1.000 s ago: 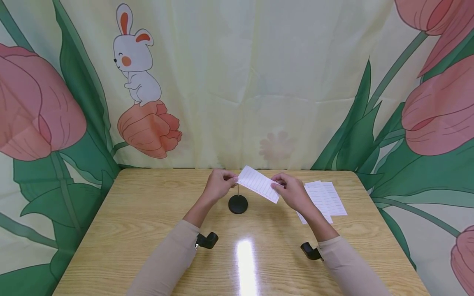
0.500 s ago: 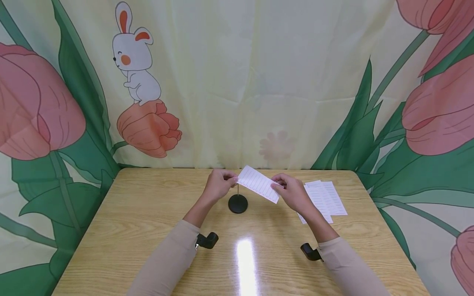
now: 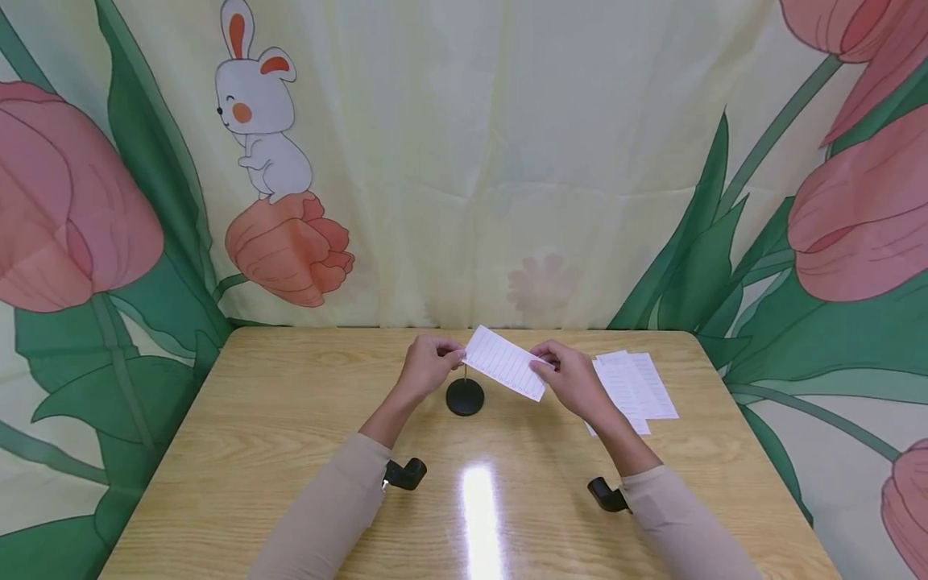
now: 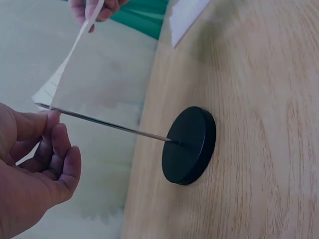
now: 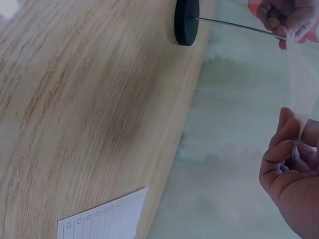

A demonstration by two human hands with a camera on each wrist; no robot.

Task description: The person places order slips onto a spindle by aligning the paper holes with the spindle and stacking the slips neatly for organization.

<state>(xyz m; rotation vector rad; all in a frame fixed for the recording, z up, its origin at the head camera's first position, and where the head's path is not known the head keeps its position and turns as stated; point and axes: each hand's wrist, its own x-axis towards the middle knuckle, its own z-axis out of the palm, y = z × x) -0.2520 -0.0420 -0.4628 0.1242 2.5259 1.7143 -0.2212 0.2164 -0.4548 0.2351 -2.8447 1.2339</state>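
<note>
A white paper slip (image 3: 505,362) printed with ruled lines is held slanted between both hands above the table. The left hand (image 3: 428,364) pinches its left corner, right at the top of a bill spike. That spike has a thin metal rod (image 4: 117,127) standing up from a round black base (image 3: 465,397) on the table. In the left wrist view the rod's tip overlaps the slip's corner beside the left fingertips; I cannot tell whether it pierces the paper. At the slip's opposite end, the right hand (image 3: 569,374) grips the edge between thumb and fingers.
Several similar lined slips (image 3: 652,388) lie overlapping on the wooden table (image 3: 304,419), partly behind the right forearm. A curtain (image 3: 435,161) with tulips and a rabbit hangs along the table's far edge. Black wrist cameras (image 3: 406,474) jut inward from both sleeves.
Both hands keep their hold on the slip at the spike's top. The slip's face has tipped very slightly, and the head view has shifted a little.
</note>
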